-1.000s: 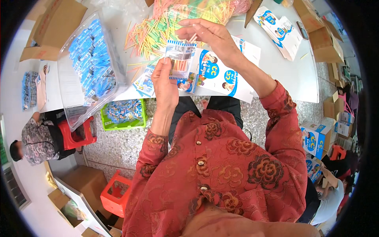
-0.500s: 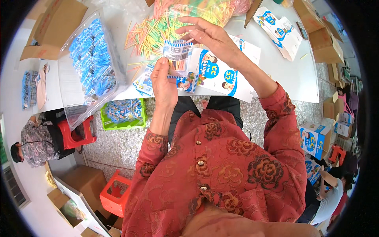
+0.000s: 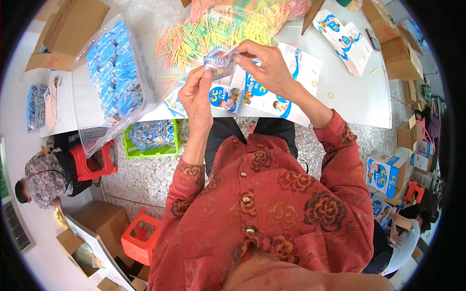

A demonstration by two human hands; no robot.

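Note:
A small blue-and-white striped snack packet (image 3: 219,65) is held up over the table edge between my two hands. My left hand (image 3: 196,92) pinches its left side between thumb and fingers. At its upper right corner, the thumb and fingers of my right hand (image 3: 267,68) close on it. Below it another packet (image 3: 225,98) with blue print lies on a flat printed white carton (image 3: 301,63). Just beyond my hands spreads a loose heap of thin pink, yellow and green sticks (image 3: 187,44).
At left a clear plastic tub (image 3: 145,92) holds many blue striped packets (image 3: 114,68). More packets fill a green crate (image 3: 154,154) on the floor. Folded white cartons (image 3: 343,41) lie far right, beside cardboard boxes (image 3: 400,53). Red stools (image 3: 141,237) and two other people are around.
My right hand has come down from above the packet to its upper right corner. The packet has tilted and risen slightly, and my left hand has shifted a little.

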